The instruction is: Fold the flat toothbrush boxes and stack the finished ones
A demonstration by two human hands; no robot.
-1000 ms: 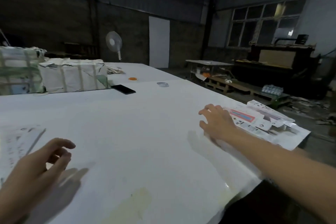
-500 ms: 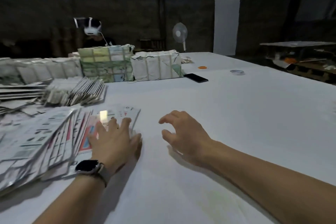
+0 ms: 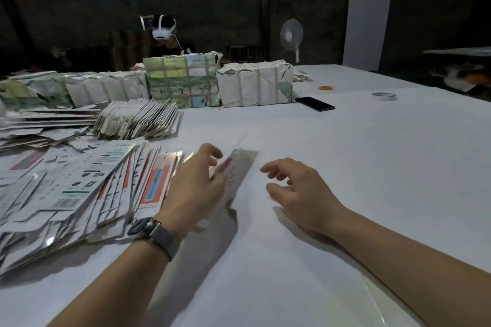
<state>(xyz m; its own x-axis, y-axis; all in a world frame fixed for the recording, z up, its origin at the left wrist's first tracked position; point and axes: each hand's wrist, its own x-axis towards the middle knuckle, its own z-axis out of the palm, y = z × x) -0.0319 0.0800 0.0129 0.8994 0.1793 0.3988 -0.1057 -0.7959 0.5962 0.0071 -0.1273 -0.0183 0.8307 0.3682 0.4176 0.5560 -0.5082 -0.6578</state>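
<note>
Printing on the flat toothbrush boxes (image 3: 79,188) is visible as barcodes, small icons, and red and blue panels; no brand or wording can be read at this sharpness.

The left hand (image 3: 196,188), a watch (image 3: 143,227) on its wrist, holds one flat box (image 3: 236,172) at the right edge of the fanned heap. Its fingers (image 3: 212,152) curl over the box's near long edge and the thumb side is hidden, so the exact grip cannot be told. The box lies tilted, its far end pointing away and to the right, a row of red dots on its pale face. The right hand (image 3: 295,191) hovers just beside the box, apart from it, fingers loosely curled and spread, holding nothing.

The heap spreads across the left of the white bench (image 3: 345,167). Behind it stands a slanted row of further blanks (image 3: 138,121), then taped, paper-wrapped bundles (image 3: 252,85). A dark phone (image 3: 314,103), a tape roll (image 3: 384,96) and an orange ring (image 3: 326,88) lie farther right.

The room is dim with dark walls. A second person wearing a white headset (image 3: 163,28) sits behind the bundles; a standing fan (image 3: 291,34) and a pale door panel (image 3: 368,21) stand at the rear.
</note>
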